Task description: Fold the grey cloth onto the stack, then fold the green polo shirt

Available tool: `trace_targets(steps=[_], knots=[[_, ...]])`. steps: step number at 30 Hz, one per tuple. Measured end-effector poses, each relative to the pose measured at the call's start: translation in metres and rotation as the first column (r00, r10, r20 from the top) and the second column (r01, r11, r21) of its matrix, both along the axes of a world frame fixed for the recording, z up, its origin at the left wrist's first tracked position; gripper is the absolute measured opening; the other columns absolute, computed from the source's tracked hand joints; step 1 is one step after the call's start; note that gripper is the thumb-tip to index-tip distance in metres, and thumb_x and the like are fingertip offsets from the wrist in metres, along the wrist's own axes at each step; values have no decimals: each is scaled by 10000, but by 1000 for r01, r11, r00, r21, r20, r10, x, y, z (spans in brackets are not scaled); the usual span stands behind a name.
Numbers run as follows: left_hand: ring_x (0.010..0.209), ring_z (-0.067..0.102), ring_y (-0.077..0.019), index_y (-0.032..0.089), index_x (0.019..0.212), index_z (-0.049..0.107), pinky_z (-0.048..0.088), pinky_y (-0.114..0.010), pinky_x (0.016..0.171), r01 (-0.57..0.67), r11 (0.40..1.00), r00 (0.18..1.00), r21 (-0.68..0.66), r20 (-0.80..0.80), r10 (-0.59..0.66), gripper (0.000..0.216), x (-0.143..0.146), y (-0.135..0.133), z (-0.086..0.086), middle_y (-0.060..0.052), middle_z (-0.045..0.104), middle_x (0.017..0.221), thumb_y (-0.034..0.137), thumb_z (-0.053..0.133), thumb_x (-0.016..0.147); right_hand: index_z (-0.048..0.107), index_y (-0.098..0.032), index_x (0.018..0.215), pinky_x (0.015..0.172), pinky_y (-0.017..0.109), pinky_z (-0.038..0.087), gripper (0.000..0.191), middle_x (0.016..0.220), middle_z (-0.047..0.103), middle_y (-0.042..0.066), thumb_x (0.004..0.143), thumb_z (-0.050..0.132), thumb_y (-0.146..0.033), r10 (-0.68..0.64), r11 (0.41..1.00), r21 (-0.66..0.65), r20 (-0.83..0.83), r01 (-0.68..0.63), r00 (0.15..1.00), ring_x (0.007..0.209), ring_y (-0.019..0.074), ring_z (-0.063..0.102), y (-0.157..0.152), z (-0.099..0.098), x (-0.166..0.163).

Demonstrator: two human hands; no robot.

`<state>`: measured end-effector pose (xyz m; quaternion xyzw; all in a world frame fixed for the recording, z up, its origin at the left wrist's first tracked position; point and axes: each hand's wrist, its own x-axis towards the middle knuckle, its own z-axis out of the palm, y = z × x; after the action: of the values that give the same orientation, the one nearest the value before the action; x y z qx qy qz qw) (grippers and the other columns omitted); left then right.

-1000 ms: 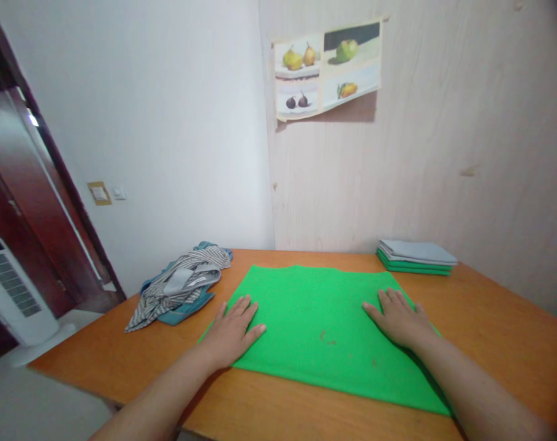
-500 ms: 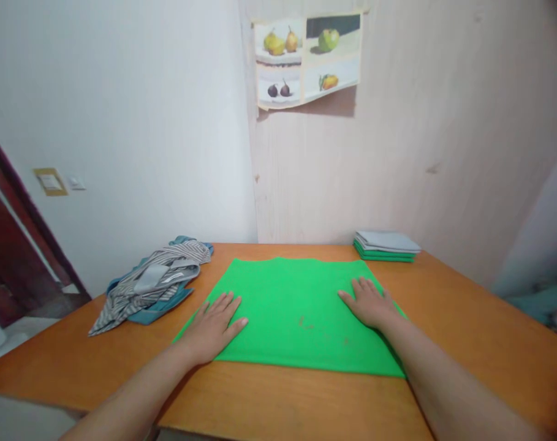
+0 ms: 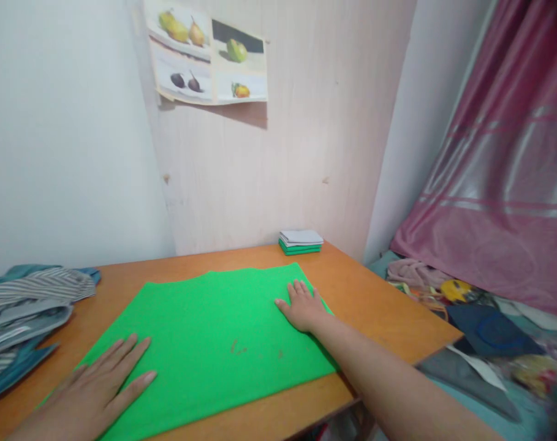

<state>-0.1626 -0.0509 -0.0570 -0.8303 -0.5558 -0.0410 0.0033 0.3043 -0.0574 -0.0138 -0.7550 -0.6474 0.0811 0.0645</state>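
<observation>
A bright green cloth [image 3: 204, 343] lies spread flat on the orange-brown table [image 3: 374, 306], with a few small reddish-brown marks near its middle. My left hand [image 3: 98, 386] rests palm down on the cloth's near left part, fingers stretched out. On the right side of the cloth lies my right hand [image 3: 303, 306], also flat, with its thumb apart from the fingers. Neither hand grips the fabric. The cloth's left and right edges are partly hidden under my hands and forearms.
A small folded stack of grey and green cloths [image 3: 301, 242] sits at the table's back right. Crumpled striped and blue clothing [image 3: 34, 312] lies at the left. Beyond the right edge are assorted items, among them a dark blue piece [image 3: 494, 331], below a pink curtain [image 3: 503, 184].
My view has turned to the right, so the curtain and items beside the table now show. Both hands remain flat on the green cloth, which keeps its shape.
</observation>
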Motion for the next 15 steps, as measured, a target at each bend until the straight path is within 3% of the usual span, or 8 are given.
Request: trace_targets(steps=[2, 4, 6, 8, 11, 15], knots=[[1470, 253, -297, 283, 1504, 413, 236, -481, 1196, -11, 998, 1000, -56, -27, 9, 780, 18, -8, 27, -15, 306, 1580, 697, 413, 844, 183, -126, 1576, 1189, 572, 37, 924, 1647, 89, 123, 905, 138, -759, -1, 1000, 2, 5, 1, 1000, 1513, 298, 49, -8, -2, 2], [1417, 376, -329, 241, 1465, 485, 282, -493, 1178, 8, 993, 999, -115, -52, -14, 771, 40, -11, 58, -76, 423, 1528, 690, 452, 839, 178, -122, 1577, 1190, 565, 29, 915, 1645, 97, 133, 912, 139, -750, -2, 1000, 5, 16, 2, 1000, 1512, 300, 56, -12, -4, 4], [1348, 477, -337, 217, 1410, 553, 334, -501, 1146, 48, 991, 997, -128, -49, -55, 701, 63, -4, 84, -106, 518, 1461, 645, 462, 862, 182, -140, 1579, 1194, 554, 33, 912, 1646, 109, 122, 909, 139, -757, -17, 1000, 14, 39, 16, 999, 1512, 295, 65, -11, -7, 5], [1349, 478, -326, 191, 1404, 550, 353, -483, 1134, 107, 989, 993, -106, -35, -112, 653, 85, 12, 99, -123, 511, 1467, 583, 467, 889, 189, -148, 1578, 1196, 550, 38, 907, 1645, 122, 114, 909, 140, -759, -26, 999, 22, 63, 25, 998, 1512, 289, 72, -10, -11, 5], [1372, 453, -302, 168, 1401, 536, 338, -442, 1145, 218, 971, 976, -96, 0, -219, 608, 120, 43, 102, -141, 501, 1474, 539, 454, 927, 197, -150, 1576, 1200, 544, 42, 900, 1644, 128, 106, 913, 138, -756, -26, 999, 30, 87, 24, 996, 1513, 277, 75, -9, -14, 6], [1453, 319, -283, 151, 1471, 437, 268, -438, 1178, 310, 942, 951, -125, 24, -309, 636, 160, 79, 85, -157, 350, 1563, 530, 406, 961, 209, -154, 1574, 1206, 535, 49, 903, 1641, 129, 95, 910, 141, -763, -27, 999, 37, 106, 23, 994, 1513, 269, 78, -11, -16, 7]])
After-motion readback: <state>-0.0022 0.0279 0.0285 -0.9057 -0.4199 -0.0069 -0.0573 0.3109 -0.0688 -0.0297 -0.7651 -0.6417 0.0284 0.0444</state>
